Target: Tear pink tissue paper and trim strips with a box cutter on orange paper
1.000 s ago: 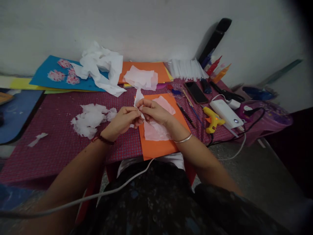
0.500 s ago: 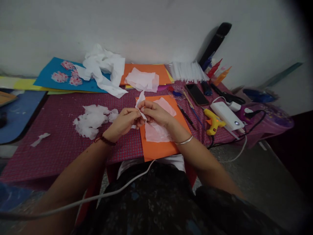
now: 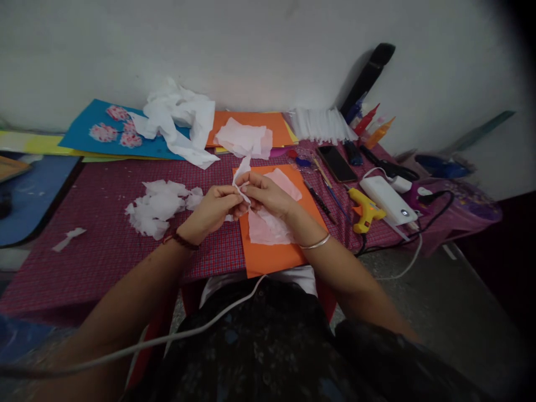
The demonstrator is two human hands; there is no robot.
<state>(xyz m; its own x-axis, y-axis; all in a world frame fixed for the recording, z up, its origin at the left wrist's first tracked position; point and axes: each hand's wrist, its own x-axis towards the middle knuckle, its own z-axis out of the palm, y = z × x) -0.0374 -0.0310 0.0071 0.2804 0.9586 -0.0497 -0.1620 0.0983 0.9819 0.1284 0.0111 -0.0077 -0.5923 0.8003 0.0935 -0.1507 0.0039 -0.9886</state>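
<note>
Between my two hands is a small strip of white tissue paper (image 3: 243, 168), its free end sticking up past the fingers. My left hand (image 3: 218, 207) pinches its lower part, fingers curled. Close against it, my right hand (image 3: 264, 193) also pinches the tissue with thumb and forefinger. Beneath the hands lies an orange sheet (image 3: 268, 261) bearing pale pink tissue pieces (image 3: 268, 228). To the left of my left hand sits a loose heap of torn white tissue (image 3: 154, 206) on the checked tablecloth (image 3: 104, 234).
A blue sheet (image 3: 84, 125) with red-speckled tissue balls lies at the back left beside crumpled white tissue (image 3: 184, 114). On the right are a yellow glue gun (image 3: 365, 211), a white power bank (image 3: 387, 198), a phone (image 3: 337, 163) and brushes. A white cable (image 3: 188, 333) crosses my lap.
Both hands stay in nearly the same place, still pinching the tissue. Its upright end has shifted slightly, and the whole view has tilted a little.
</note>
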